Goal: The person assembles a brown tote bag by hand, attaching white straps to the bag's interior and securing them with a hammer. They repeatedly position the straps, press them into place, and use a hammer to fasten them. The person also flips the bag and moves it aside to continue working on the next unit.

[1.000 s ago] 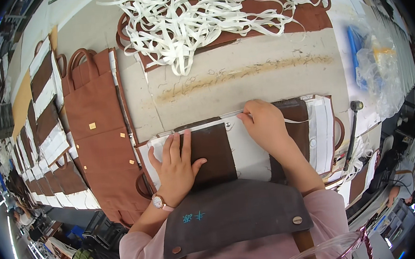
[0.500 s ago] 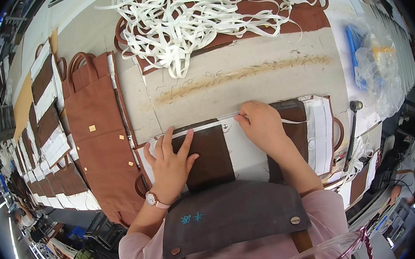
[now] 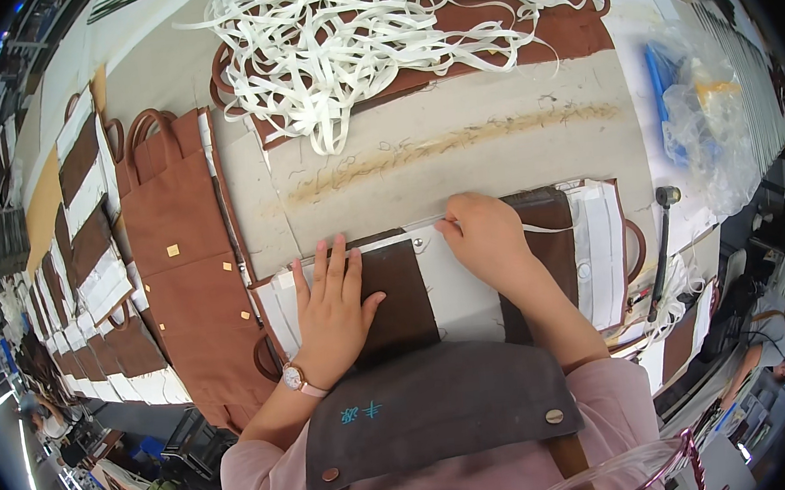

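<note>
In front of me lies a bag piece turned wrong side up, with dark brown and white panels (image 3: 395,291) and brown handles at its two ends. My left hand (image 3: 330,302) rests flat on its left part, fingers stretched toward the far edge. At the middle of that edge my right hand (image 3: 487,237) is closed, thumb and fingers pinching a narrow white tape (image 3: 548,228), whose loose part trails out to the right. A thin white line of tape runs along the edge between the hands. One small round metal snap (image 3: 419,244) shows near my right thumb.
A tangled heap of white tape (image 3: 320,55) covers brown bag pieces at the back. One brown bag (image 3: 190,253) lies at left, beside stacked brown-and-white pieces (image 3: 94,243). At right are a black-handled hammer (image 3: 665,244) and clear plastic bags (image 3: 709,129).
My left hand has flattened, its fingers closer together and lying on the panel. The right hand keeps its pinch at the edge, shifted slightly left in view.
</note>
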The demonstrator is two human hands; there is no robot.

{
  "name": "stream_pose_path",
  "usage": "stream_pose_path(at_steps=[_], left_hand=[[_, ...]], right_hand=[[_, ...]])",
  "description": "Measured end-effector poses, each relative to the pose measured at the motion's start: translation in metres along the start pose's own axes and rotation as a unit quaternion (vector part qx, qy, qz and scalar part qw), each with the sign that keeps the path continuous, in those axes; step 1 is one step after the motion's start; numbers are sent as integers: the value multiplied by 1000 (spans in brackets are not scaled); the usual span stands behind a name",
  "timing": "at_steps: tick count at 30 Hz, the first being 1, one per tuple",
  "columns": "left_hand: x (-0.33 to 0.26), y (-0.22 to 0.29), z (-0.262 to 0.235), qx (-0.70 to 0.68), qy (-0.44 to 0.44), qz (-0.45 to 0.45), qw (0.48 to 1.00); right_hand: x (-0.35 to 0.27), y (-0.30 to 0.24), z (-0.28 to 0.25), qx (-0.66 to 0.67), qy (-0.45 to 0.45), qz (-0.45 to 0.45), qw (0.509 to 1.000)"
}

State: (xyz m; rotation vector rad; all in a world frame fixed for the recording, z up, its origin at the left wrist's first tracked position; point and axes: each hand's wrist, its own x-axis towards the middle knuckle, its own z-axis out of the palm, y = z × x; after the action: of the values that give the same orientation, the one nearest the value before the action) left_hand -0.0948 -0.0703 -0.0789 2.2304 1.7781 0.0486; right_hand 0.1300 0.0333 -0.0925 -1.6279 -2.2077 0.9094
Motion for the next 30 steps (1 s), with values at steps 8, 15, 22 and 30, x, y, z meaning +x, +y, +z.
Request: stream_pose_path(at_steps=[8, 15, 22, 30], left_hand=[[4, -2, 4, -40, 10, 13, 999], [5, -1, 3, -61, 6, 7, 998], [41, 16, 14, -44, 13, 134, 990], [41, 14, 26, -62, -8, 136, 989]], right_hand=[[1, 0, -3, 16, -10, 8, 1000], [1, -2, 0, -4, -1, 3, 1000], [1, 1, 1, 0, 4, -10, 1000], [1, 4, -2, 24, -7, -8, 1000]])
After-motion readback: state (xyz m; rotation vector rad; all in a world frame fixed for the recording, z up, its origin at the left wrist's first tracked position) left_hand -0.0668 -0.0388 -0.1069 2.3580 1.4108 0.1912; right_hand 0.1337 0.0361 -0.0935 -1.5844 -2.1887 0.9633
